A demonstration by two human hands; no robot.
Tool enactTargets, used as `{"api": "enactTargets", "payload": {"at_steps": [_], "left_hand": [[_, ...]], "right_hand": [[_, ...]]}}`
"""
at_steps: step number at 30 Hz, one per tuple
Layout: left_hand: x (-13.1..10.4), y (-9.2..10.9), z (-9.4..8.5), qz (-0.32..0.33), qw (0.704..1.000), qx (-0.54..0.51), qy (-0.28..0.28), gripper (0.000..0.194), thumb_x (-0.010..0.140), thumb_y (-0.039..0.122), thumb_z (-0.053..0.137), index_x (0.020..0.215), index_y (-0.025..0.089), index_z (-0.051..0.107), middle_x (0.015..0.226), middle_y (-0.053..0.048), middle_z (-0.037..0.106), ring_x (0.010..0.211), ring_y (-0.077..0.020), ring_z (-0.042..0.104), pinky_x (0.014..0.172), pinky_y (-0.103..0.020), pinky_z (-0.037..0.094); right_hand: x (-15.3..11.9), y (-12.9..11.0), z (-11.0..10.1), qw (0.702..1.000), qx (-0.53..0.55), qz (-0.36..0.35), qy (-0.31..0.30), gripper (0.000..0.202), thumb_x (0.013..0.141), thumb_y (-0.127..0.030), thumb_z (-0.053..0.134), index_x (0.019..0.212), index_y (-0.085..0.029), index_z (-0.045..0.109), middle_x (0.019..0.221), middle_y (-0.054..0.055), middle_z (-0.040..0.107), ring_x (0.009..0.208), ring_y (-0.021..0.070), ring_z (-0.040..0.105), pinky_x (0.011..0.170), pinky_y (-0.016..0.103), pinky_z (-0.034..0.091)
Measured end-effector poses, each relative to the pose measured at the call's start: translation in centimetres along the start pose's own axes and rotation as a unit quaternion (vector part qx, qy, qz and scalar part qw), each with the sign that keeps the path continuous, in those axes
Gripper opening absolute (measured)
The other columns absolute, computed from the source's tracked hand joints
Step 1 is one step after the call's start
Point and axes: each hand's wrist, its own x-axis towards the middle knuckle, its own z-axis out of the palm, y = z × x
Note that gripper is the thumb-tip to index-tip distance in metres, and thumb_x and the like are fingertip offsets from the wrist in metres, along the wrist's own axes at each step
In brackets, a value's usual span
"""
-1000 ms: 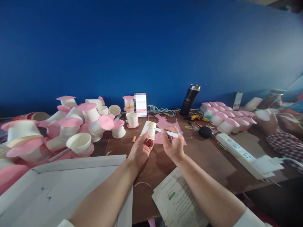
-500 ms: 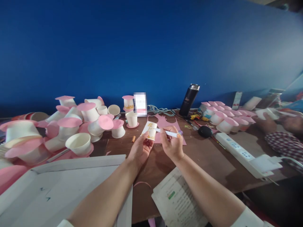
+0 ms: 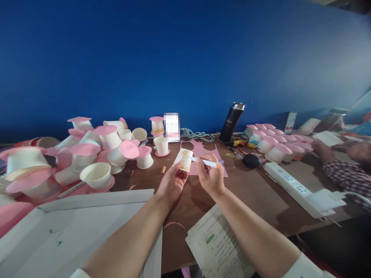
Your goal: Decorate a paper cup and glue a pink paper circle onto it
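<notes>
My left hand grips a white paper cup from below, tilted, with a yellow-gold drawing on its side. In my right hand is a white marker pen, held like a writing tool. Its tip meets, or is very close to, the cup's side by the drawing. Beneath and behind the hands lies a cut-up sheet of pink paper. A small orange cap rests on the table left of my left hand.
Paper cups with pink discs crowd the left; more decorated cups stand right. A white box lid, printed papers, a black flask and a power strip lie around. Another person's checked sleeve is at far right.
My hands and the cup have barely moved; the gold line drawn near the pen tip looks slightly altered. At far right, the other person's hands have shifted.
</notes>
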Motion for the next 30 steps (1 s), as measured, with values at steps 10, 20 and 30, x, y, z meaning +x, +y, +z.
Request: {"api": "enactTargets", "payload": {"at_steps": [10,20,30], "left_hand": [[0.03,-0.03,0.00,-0.004,1.000,-0.001,-0.006,0.014,0.072,0.010,0.069,0.085,0.012,0.063,0.084,-0.005,0.067,0.066,-0.0084,0.060,0.060,-0.018,0.052],[-0.09,0.07,0.08,-0.005,1.000,-0.002,-0.010,0.014,0.073,0.010,0.069,0.085,0.013,0.064,0.083,-0.005,0.067,0.066,-0.0084,0.060,0.060,-0.018,0.052],[0.01,0.11,-0.13,-0.007,1.000,-0.009,-0.011,0.015,0.071,0.009,0.070,0.084,0.013,0.062,0.083,-0.005,0.067,0.065,-0.0084,0.061,0.059,-0.018,0.052]], "right_hand": [[0.05,0.12,0.04,1.000,-0.013,-0.002,-0.001,0.012,0.086,-0.027,0.054,0.083,-0.017,0.059,0.069,0.001,0.060,0.058,0.0119,0.055,0.055,0.023,0.042],[0.16,-0.06,-0.04,1.000,-0.018,-0.002,0.000,0.014,0.086,-0.028,0.052,0.082,-0.017,0.060,0.072,0.002,0.062,0.060,0.0128,0.057,0.057,0.023,0.043],[0.21,-0.09,-0.06,1.000,-0.020,0.009,0.003,0.013,0.086,-0.028,0.052,0.083,-0.018,0.060,0.071,0.003,0.062,0.063,0.0146,0.059,0.056,0.024,0.044]]}}
